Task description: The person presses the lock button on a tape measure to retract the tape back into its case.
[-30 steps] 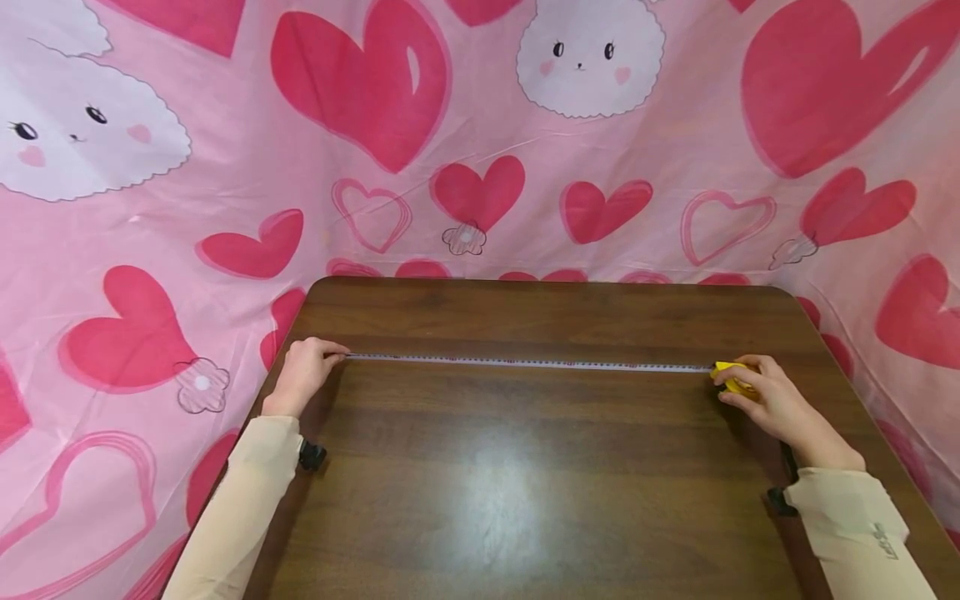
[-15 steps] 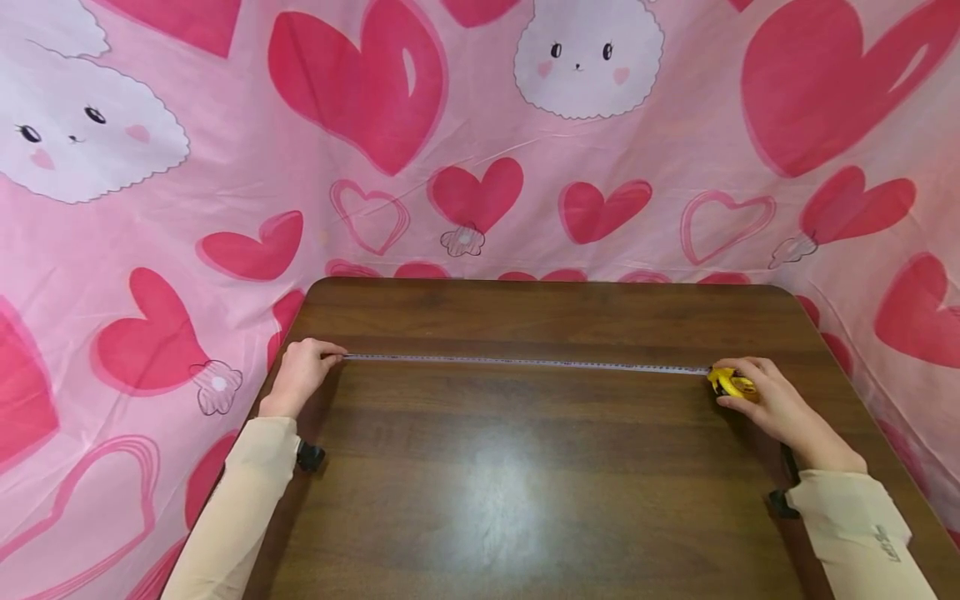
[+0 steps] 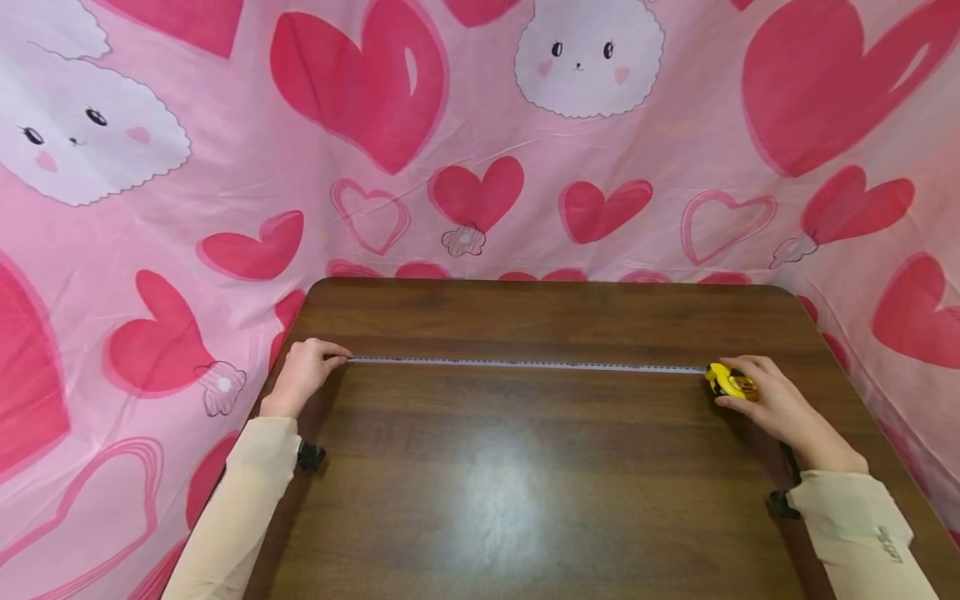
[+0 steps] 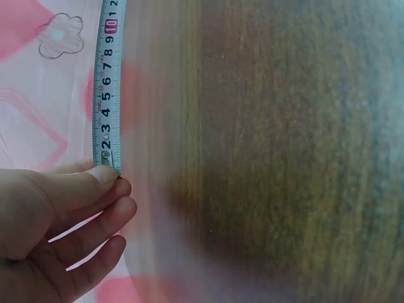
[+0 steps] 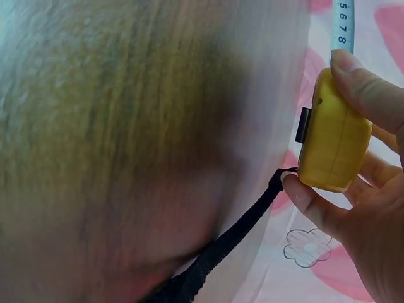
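A yellow tape measure case [image 3: 731,383] is in my right hand [image 3: 782,410], held between thumb and fingers. Its white blade [image 3: 525,363] runs straight out to the left across the far part of the table. At the other end my left hand [image 3: 302,377] pinches the blade's tip between thumb and index finger. In the left wrist view the printed blade [image 4: 107,95] shows numbers from 2 upward, and the other fingers [image 4: 101,233] are loosely bent below it. The right wrist view shows the case [image 5: 334,139] from its narrow side, with a black strap [image 5: 233,243] trailing from its lower end.
The brown wooden table [image 3: 450,450] has rounded far corners. Pink cloth with hearts [image 3: 480,192] and white animal faces hangs close behind it and at both sides. Black wrist mounts [image 3: 311,455] sit at both sleeves.
The case has turned in my right hand and shifted slightly left, so more of its yellow face shows. The fingers have changed their hold. My left hand has stayed nearly still.
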`<state>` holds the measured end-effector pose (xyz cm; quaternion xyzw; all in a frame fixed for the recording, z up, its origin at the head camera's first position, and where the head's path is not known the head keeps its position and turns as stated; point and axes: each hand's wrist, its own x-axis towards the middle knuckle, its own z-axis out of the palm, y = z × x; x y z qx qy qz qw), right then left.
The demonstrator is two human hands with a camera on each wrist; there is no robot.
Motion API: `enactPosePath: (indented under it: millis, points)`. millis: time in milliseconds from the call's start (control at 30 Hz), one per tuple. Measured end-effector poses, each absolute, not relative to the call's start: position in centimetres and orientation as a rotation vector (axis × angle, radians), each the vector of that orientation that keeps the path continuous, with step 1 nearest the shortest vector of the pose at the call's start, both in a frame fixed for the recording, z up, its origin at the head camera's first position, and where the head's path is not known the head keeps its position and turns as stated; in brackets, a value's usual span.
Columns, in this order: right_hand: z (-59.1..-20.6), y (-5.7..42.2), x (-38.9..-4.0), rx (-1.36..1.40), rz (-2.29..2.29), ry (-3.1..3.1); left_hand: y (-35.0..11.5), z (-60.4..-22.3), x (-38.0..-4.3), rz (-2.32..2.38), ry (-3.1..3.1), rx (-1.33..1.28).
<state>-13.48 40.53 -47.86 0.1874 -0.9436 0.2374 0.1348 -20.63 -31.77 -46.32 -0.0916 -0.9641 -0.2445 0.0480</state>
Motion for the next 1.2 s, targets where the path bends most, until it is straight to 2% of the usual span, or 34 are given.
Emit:
enactPosePath:
  millis: [1200]
  points:
    - [-46.8,38.9,-13.8,0.597,0.679,-2.729,-30.7,-46.5,-21.2,-0.791,-2.96,-0.314]
